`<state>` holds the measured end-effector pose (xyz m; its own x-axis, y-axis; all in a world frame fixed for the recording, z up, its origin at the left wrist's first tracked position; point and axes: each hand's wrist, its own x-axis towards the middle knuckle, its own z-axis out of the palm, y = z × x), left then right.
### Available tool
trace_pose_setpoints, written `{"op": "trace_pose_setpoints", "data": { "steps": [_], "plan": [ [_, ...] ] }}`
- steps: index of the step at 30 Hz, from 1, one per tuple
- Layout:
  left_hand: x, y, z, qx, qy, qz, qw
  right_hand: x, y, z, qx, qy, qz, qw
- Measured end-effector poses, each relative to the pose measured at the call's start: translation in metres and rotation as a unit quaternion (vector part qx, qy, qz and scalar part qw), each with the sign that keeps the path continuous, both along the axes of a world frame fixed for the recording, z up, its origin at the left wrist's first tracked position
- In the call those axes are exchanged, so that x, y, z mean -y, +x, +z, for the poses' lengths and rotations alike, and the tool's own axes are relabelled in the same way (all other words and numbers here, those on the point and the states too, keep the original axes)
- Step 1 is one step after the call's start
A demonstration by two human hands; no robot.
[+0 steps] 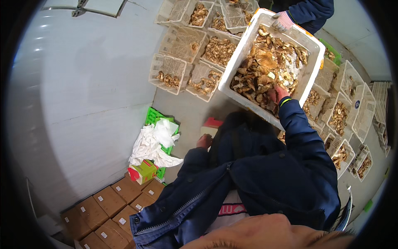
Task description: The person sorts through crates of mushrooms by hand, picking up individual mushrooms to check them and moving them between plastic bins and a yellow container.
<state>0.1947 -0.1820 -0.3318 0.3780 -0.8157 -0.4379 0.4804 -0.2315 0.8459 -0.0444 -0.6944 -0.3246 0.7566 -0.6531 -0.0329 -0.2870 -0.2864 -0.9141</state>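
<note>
A large white plastic tub [311,79] lies before me, holding brown and pale mushrooms [264,60], some whole and some in pieces. My right hand [279,92] reaches into its near part, among the mushrooms. The fingers are partly hidden there, so whether they grip one is unclear. Down by my knee is my left hand [204,141], next to a red and cream carton [212,124]. Its fingers are mostly out of sight. At the tub's far rim, another person's gloved hand [283,21] rests on the edge.
White perforated baskets with mushrooms [219,51] stand left of the tub, and more baskets [338,116] on the right. White cloth [149,144] covers a green crate [152,115], beside a green and red carton [144,171]. Labelled cardboard boxes [107,200] line the lower left, along a pale wall [93,77].
</note>
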Motion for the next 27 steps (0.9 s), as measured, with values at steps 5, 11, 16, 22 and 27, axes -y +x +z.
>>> {"op": "trace_pose_setpoints", "data": {
  "steps": [5,11,16,22,27],
  "plan": [
    [0.036,0.037,0.012,-0.346,0.170,0.129,0.914,-0.026,0.064,0.012,-0.038,0.545,-0.206,0.812],
    [0.069,0.148,-0.042,0.077,0.243,-0.074,0.964,-0.057,0.122,-0.024,-0.265,0.467,-0.192,0.821],
    [0.106,0.266,-0.076,-0.089,0.062,-0.149,0.983,-0.070,0.155,-0.039,-0.383,0.295,-0.139,0.864],
    [0.139,0.299,-0.048,-0.047,0.146,-0.143,0.978,-0.065,0.184,-0.001,-0.423,0.193,-0.049,0.884],
    [0.175,0.312,-0.022,-0.089,0.153,-0.113,0.978,-0.087,0.177,-0.080,0.009,0.606,-0.567,0.557]
  ]
}}
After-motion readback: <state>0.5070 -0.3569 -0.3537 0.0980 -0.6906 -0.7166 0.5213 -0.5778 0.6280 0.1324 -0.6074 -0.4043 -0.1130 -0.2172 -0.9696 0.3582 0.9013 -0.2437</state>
